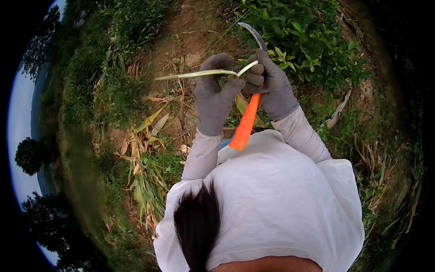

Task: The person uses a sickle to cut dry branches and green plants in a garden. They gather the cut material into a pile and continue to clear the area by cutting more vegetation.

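My right hand [272, 81], in a grey knit glove, grips a sickle. The sickle's curved metal blade [254, 35] points up and to the left past my fingers. Its bright orange handle [245, 122] slants down towards my white top. A pale green plant stalk [197, 73] runs across my gloved left hand [217, 91], whose fingers and thumb curl about it. The stalk is sharply bent just right of the left thumb. From that kink a short piece reaches up to the fingers of my right hand. The exact finger contact is partly hidden.
Leafy green bushes [306, 37] grow close by at upper right. A bundle of cut, partly dry leafy stalks [146, 187] lies left of my body. Bare brown soil [190, 34] shows ahead, with dry leaves and weeds. A dry husk-like strip [338, 110] lies at right.
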`<state>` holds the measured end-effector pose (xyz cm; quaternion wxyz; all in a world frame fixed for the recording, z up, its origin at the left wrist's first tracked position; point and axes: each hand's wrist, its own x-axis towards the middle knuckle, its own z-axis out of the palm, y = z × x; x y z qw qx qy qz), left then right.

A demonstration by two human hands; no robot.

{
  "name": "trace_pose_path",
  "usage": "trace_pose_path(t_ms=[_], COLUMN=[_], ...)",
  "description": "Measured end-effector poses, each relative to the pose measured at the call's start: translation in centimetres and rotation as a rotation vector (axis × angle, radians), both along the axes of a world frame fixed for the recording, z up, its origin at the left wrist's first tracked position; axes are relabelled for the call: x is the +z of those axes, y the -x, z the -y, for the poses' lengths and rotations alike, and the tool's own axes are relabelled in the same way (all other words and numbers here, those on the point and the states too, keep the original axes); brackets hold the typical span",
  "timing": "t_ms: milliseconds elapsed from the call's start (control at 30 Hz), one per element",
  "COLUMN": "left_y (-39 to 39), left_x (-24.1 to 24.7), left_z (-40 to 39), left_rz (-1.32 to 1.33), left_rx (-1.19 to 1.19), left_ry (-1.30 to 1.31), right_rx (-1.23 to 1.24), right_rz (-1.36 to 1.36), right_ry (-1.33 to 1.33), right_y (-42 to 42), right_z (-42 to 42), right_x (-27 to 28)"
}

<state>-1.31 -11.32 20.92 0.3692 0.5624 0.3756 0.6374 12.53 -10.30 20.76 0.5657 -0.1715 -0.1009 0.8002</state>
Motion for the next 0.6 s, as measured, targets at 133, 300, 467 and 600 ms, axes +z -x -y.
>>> trace_pose_path(t_ms=[133, 300, 467, 600], left_y=[0.6, -0.7, 0.4, -0.4], left_x=[-0.6, -0.2, -0.6, 0.8], left_z=[1.8, 2.4, 1.4, 1.7], left_rz=[-0.192, 0.408, -0.237, 0.495], left_rx=[0.061, 0.107, 0.462, 0.201], left_ry=[0.243, 0.323, -0.002, 0.354], right_rx=[-0.016, -0.018, -0.122, -0.202], right_rz=[0.048, 0.004, 0.096, 0.259], right_ry=[0.009, 0.054, -0.011, -0.017], right_y=[0.2, 1.7, 1.7, 1.4], right_z=[0.3, 1.7, 2.6, 2.7], right_x=[0.9, 0.1, 1.6, 3.1])
